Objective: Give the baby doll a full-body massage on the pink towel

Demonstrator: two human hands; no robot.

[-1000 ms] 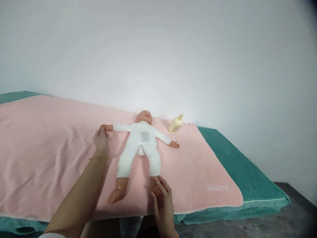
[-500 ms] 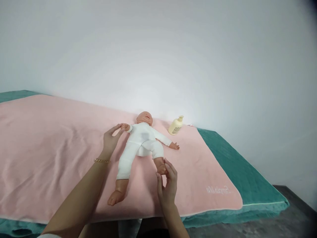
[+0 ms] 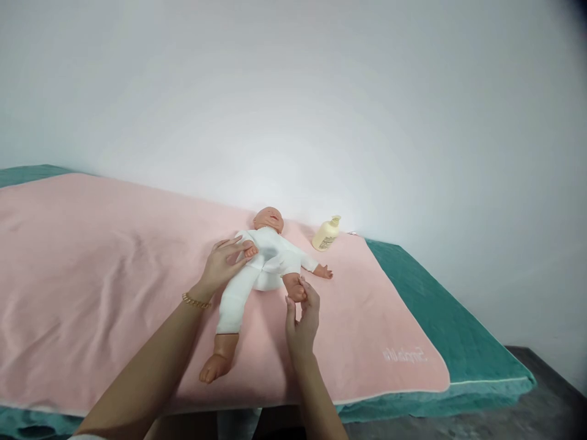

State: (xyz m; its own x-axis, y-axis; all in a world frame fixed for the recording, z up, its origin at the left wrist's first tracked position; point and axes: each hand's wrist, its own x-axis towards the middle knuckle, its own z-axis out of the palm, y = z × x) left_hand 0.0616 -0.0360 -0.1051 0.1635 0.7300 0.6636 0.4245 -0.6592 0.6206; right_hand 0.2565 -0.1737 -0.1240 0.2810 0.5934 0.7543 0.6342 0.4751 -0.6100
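On its back on the pink blanket lies a baby doll (image 3: 262, 260) with a white cloth body. My left hand (image 3: 223, 261) is closed on the doll's hand (image 3: 250, 249) on the left side of the picture and holds it over the doll's belly. The doll's raised foot (image 3: 296, 289) is pinched between the thumb and fingers of my right hand (image 3: 304, 321), with that leg bent. The other leg (image 3: 229, 318) lies straight toward me, and the other arm is stretched out to the right.
A pale yellow pump bottle (image 3: 326, 234) stands near the wall, right of the doll's head. The pink blanket (image 3: 114, 263) covers a green-covered bed (image 3: 440, 318). A pale wall (image 3: 293, 110) rises behind it. Dark floor (image 3: 548, 397) shows at lower right.
My left hand has brought the doll's hand inward, from out at the side to over its belly. My right hand has pushed the held foot up toward the body, bending the leg more.
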